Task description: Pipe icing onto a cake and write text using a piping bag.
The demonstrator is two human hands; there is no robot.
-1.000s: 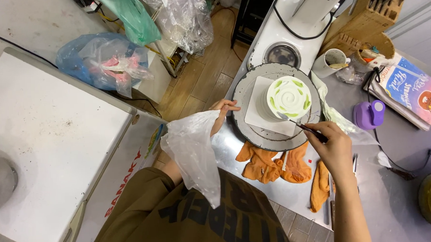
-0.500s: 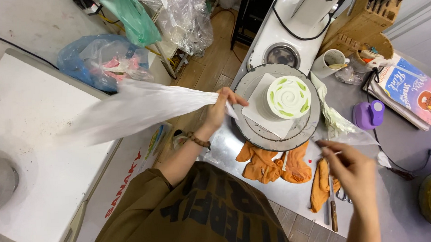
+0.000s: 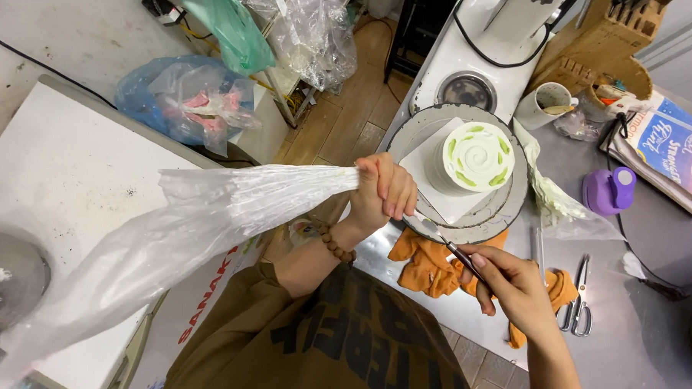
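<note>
Left hand [image 3: 384, 192] fisted around the piping bag [image 3: 171, 246] (bag trailing left, off the surface [image 3: 657, 314] edge); right hand [image 3: 510, 285] pinching a spatula [image 3: 447, 245], tip at the left fingers, beside the turntable [image 3: 470, 221].

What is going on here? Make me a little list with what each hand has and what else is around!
left hand: grips the twisted end of a clear piping bag
right hand: holds a thin spatula, blade at the left hand
cake: white with green strokes, on a white sheet on the grey turntable
cloth: orange, on the metal counter
scissors: right of the right hand
mug: white, behind the turntable
</note>
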